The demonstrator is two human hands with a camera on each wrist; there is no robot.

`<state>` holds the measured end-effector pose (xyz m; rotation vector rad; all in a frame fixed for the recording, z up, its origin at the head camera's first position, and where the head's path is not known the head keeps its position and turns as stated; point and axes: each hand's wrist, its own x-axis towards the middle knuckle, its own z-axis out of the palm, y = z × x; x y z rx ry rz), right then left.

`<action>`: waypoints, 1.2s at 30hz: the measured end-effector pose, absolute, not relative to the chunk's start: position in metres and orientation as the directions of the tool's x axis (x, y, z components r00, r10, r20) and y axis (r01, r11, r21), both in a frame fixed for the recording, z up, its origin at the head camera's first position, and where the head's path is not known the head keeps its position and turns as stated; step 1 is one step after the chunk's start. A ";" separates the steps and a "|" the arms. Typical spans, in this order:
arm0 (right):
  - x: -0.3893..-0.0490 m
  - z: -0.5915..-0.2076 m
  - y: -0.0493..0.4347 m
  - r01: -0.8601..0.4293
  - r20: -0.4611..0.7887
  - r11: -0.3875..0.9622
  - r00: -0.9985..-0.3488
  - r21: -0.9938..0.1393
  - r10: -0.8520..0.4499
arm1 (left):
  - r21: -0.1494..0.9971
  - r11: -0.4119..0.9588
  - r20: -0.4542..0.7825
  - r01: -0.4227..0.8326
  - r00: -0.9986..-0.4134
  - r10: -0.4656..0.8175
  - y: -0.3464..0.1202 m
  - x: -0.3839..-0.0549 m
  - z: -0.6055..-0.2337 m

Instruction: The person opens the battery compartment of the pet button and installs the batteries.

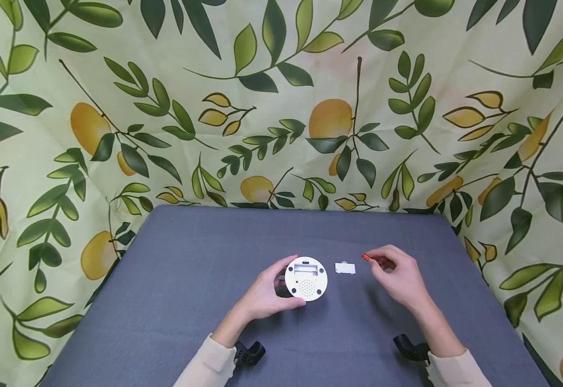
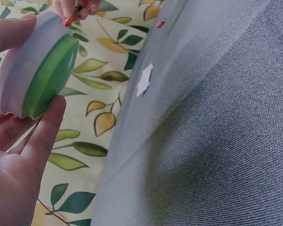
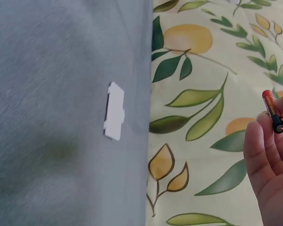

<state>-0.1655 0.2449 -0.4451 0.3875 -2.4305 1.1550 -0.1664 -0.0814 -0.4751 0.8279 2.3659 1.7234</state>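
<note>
My left hand (image 1: pixel 264 294) holds a round white device (image 1: pixel 301 293) up by its rim, thumb at the lower edge and fingers round the far side. Its back faces me, with an uncovered battery compartment (image 1: pixel 305 270), dark round feet and a pattern of small holes. The left wrist view shows the device's other side, a green dome (image 2: pixel 52 77). To the right, my right hand (image 1: pixel 399 275) pinches a small red and black battery (image 3: pixel 274 112) between thumb and fingertips. Between the hands, the white battery cover (image 1: pixel 345 268) lies on the table.
A grey-blue cloth covers the table (image 1: pixel 204 242). A small red object (image 2: pixel 160 22) lies on it beyond the cover in the left wrist view. Leaf-and-fruit patterned fabric (image 1: pixel 281 107) hangs behind and at the sides. Black camera mounts (image 1: pixel 249 353) sit on both wrists.
</note>
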 end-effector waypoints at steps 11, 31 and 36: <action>-0.173 -0.427 0.223 -0.522 0.552 0.528 -0.826 -0.670 -0.116 | 0.898 0.205 0.256 0.390 -0.841 0.477 -0.082 -0.167 -0.476; -0.155 -0.386 0.174 -0.612 0.607 0.451 -0.775 -0.650 -0.177 | 0.907 0.195 0.242 0.373 -0.842 0.482 -0.078 -0.167 -0.474; -0.161 -0.403 0.172 -0.617 0.597 0.446 -0.776 -0.649 -0.205 | 0.908 0.193 0.240 0.371 -0.841 0.485 -0.077 -0.165 -0.473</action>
